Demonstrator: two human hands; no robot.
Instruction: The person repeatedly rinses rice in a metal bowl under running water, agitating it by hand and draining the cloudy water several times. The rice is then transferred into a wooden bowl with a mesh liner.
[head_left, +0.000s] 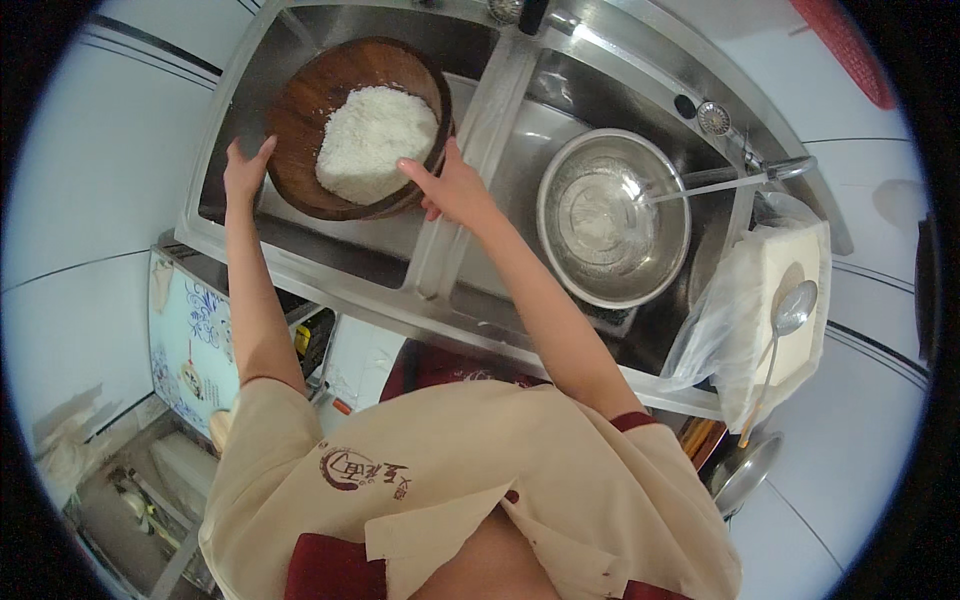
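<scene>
A round wooden bowl (300, 142) is held tilted over the left basin of a steel double sink. Inside it lies a mound of white rice (379, 139), raw or cooked I cannot tell. My left hand (246, 169) grips the bowl's near left side. On the right side my right hand (450, 184) holds the rim, its thumb over the edge near the rice and its fingers partly hidden outside. In the right basin stands a stainless steel bowl (600, 281) with water in it, and a stream from the faucet (791, 166) runs into it.
The sink divider (484, 135) runs between the basins. At the right end of the sink, a metal spoon (795, 309) lies on a white block wrapped in plastic film (705, 322). Another metal bowl (746, 472) is lower right. Below left is a patterned pale panel (176, 337).
</scene>
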